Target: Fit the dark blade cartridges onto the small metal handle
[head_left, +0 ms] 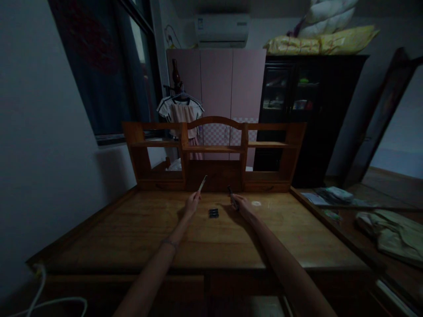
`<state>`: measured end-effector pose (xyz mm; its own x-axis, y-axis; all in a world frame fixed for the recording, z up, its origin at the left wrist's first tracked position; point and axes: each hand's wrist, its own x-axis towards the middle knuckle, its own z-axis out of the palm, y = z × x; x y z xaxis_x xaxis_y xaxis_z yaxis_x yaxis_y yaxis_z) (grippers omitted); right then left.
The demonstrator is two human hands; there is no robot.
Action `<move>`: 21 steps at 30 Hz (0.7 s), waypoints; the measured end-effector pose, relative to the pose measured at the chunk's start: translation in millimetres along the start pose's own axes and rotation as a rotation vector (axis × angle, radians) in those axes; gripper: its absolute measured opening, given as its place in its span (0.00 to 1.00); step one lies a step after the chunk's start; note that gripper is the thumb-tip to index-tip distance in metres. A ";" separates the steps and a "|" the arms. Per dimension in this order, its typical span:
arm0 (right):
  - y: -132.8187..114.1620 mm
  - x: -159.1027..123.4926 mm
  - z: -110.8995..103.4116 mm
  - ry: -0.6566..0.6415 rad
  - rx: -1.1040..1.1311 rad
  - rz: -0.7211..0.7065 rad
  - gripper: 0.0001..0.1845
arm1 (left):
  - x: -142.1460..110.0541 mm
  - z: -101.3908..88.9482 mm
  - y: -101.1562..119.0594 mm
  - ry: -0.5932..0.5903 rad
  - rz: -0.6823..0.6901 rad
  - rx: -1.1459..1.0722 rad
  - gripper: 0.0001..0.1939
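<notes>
Both my arms reach far out over a wooden desk [132,233]. My left hand [192,203] is closed on a thin pale stick-like object [202,183] that points up and to the right. My right hand [240,203] is closed on a small dark slender object [230,192]. Between the two hands a small black object [213,213] lies flat on the desk. A small white round thing [256,203] lies just right of my right hand.
A wooden shelf unit [214,149] stands along the desk's back edge. Behind it are a pink wardrobe [228,83], hanging clothes [181,112] and a dark cabinet [307,114]. Papers and cloth [390,229] lie on a surface to the right. A white cable [42,295] hangs at the lower left.
</notes>
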<state>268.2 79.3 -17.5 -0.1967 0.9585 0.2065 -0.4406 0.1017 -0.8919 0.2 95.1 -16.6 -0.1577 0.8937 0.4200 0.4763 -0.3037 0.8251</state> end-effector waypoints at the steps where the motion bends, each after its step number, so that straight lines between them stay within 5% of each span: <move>1: 2.2 -2.8 7.3 -0.042 -0.013 0.029 0.17 | -4.0 -0.7 4.1 0.003 0.060 0.054 0.24; 8: -3.6 -16.2 29.3 -0.209 0.009 0.181 0.21 | -24.9 1.3 25.7 -0.057 0.279 0.399 0.21; 15: -12.4 -17.1 32.4 -0.227 0.071 0.221 0.19 | -31.1 1.6 35.5 -0.134 0.278 0.637 0.19; 21: -16.5 -16.5 32.0 -0.200 0.123 0.217 0.17 | -34.8 0.8 45.7 -0.082 0.263 0.778 0.23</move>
<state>250.8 53.3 6.7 -0.4604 0.8817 0.1028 -0.4700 -0.1439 -0.8709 28.2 50.4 6.1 0.0922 0.8558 0.5090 0.9565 -0.2182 0.1936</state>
